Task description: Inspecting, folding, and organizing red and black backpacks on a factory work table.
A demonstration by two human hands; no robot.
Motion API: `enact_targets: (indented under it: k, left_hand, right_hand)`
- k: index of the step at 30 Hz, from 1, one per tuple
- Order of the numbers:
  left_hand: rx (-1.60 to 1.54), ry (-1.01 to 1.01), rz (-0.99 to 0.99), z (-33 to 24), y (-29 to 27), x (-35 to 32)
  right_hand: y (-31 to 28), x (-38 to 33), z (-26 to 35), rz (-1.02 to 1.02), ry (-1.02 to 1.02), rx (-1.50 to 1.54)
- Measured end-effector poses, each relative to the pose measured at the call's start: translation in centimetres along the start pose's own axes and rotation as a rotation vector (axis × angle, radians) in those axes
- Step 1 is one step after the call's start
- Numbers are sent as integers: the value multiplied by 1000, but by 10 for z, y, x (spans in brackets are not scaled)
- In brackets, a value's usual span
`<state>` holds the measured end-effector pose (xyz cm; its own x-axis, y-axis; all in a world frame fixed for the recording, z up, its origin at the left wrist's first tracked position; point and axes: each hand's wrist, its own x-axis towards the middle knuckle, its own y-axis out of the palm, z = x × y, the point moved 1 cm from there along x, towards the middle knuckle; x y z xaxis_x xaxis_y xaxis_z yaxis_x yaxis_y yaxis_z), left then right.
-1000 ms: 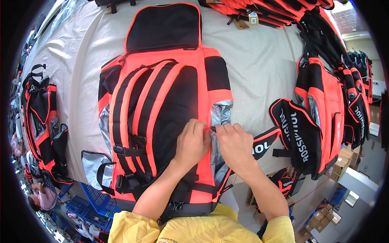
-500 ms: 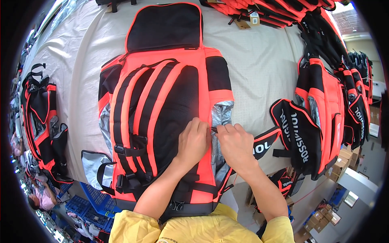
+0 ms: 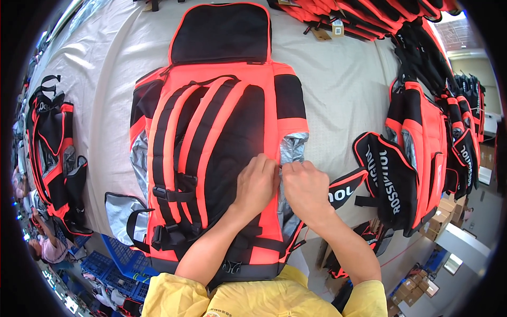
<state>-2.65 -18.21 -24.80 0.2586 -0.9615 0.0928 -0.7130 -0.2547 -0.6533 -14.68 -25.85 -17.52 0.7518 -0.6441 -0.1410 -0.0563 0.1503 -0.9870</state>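
Observation:
A coral-red and black backpack (image 3: 269, 105) lies with its strap side up and its black top flap (image 3: 221, 34) folded out at the far end. My left hand (image 3: 257, 182) is closed in a pinch at the bag's right edge, and what is in its fingers is hidden. Close beside it, my right hand (image 3: 306, 187) is closed too, over the silver lining (image 3: 293, 150) of the open side pocket. Its curled fingers cover whatever they hold. Padded shoulder straps (image 3: 190, 153) with black buckles lie left of my hands. A black side flap (image 3: 346, 188) sticks out past my right hand.
Beneath the bag is a pale cloth-covered table (image 3: 338, 95). Similar bags stand at the left (image 3: 53, 158) and right (image 3: 420, 153), and a red-black pile (image 3: 348, 18) lies at the far right. Blue crates (image 3: 113, 267), a person (image 3: 53, 248) and cardboard boxes (image 3: 409, 290) are beyond the table.
A small dark pointed thing that showed at my right fingertips is now mostly hidden. My hands remain side by side at the same bag edge. The whole view has shifted slightly.

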Motion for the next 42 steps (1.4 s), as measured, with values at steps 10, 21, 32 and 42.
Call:
enact_targets:
  k: [10, 21, 32, 42]
  left_hand:
    - [-913, -483, -280, -15, -54, 4]
    - [-305, 576, 715, -163, -54, -133]
    - [72, -6, 299, -13, -50, 19]
    - [-230, -132, -1, -37, -64, -7]
  right_hand:
    - [2, -211, -107, -565, 953, 866]
    - [135, -254, -135, -508, 1414, 1298]
    - [175, -247, -115, -439, 1314, 1375]
    - [170, -249, -126, -589, 1173, 1057]
